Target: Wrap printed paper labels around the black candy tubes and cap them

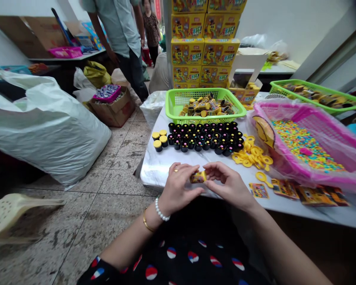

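Marbled white surface [151,170] stands in a room with a speckled tile floor [106,170], and black cups [206,143] stand on it in rows. Nearest, on the person's side of the black cups, a small printed cup [197,177] sits between 2 hands: the left hand [178,185] has its fingers gripping the labelled side, the right hand [229,185] has its fingers pinching the yellow end. Right of the black cups and nearer than them lie flat packets [284,189]; just right of the black cups come yellow ring pieces [249,153], then a pink basket [326,124] of small coloured pellets [308,146]. Left of the black cups stand 4 yellow-capped cups [157,145]. Just behind the black cups sits a green basket [173,105] of printed pieces [206,106]; farther behind them rise stacked yellow boxes [201,51], and well beyond the black cups, leftward, stand 2 people [117,27]
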Demonstrator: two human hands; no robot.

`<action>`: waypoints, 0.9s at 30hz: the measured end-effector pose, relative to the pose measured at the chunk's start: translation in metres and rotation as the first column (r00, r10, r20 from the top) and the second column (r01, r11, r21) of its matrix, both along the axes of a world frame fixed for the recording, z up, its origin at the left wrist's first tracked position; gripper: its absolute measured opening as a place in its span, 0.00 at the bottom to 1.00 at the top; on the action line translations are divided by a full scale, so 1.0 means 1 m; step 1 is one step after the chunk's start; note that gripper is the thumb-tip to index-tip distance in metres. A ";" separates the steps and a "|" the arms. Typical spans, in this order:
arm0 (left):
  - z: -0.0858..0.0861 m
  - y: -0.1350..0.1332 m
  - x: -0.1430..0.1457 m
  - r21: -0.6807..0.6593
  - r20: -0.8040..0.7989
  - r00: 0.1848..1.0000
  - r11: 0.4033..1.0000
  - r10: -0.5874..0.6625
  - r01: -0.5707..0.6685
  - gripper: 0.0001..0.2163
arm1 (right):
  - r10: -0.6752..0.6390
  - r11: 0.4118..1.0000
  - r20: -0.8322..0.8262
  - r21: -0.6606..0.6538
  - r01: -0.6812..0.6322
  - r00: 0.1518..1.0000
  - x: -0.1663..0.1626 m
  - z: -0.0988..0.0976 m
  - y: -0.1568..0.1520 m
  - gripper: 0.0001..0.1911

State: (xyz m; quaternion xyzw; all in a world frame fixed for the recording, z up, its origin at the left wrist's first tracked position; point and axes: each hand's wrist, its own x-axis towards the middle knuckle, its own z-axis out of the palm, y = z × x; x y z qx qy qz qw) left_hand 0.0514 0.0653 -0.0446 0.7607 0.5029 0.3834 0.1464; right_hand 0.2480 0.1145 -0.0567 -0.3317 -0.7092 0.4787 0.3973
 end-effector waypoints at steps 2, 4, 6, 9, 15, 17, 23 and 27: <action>0.004 0.000 -0.004 -0.120 0.145 0.989 0.993 0.003 0.014 0.28 | -0.025 0.995 0.003 0.100 0.024 1.000 0.006 0.002 0.002 0.15; 0.008 0.000 -0.006 -0.231 0.265 0.964 0.973 0.035 0.028 0.24 | -0.020 0.987 -0.006 0.159 0.021 1.000 0.009 0.004 0.001 0.14; 0.010 -0.001 -0.004 -0.289 0.337 0.940 0.956 0.057 0.046 0.19 | 0.003 0.988 -0.032 0.155 0.002 0.999 0.007 0.005 -0.001 0.13; 0.009 -0.002 0.002 -0.320 0.406 0.910 0.945 0.081 0.059 0.14 | 0.022 0.997 -0.074 0.072 -0.017 0.997 0.002 0.003 -0.005 0.13; 0.006 -0.001 0.006 -0.370 0.501 0.861 0.921 0.087 0.122 0.12 | 0.014 0.931 -0.036 0.364 0.000 0.999 0.004 -0.004 -0.002 0.13; 0.006 0.000 0.005 -0.369 0.522 0.850 0.918 0.075 0.146 0.13 | 0.046 0.905 -0.039 0.425 -0.025 0.998 0.006 -0.006 0.000 0.14; 0.008 0.001 0.004 -0.308 0.420 0.906 0.948 0.054 0.086 0.13 | 0.030 0.993 -0.102 0.120 -0.018 0.994 0.000 -0.009 -0.004 0.16; 0.002 0.001 0.003 -0.313 0.410 0.909 0.948 0.077 0.061 0.11 | -0.062 0.995 -0.117 0.066 0.070 0.991 -0.007 -0.006 -0.008 0.07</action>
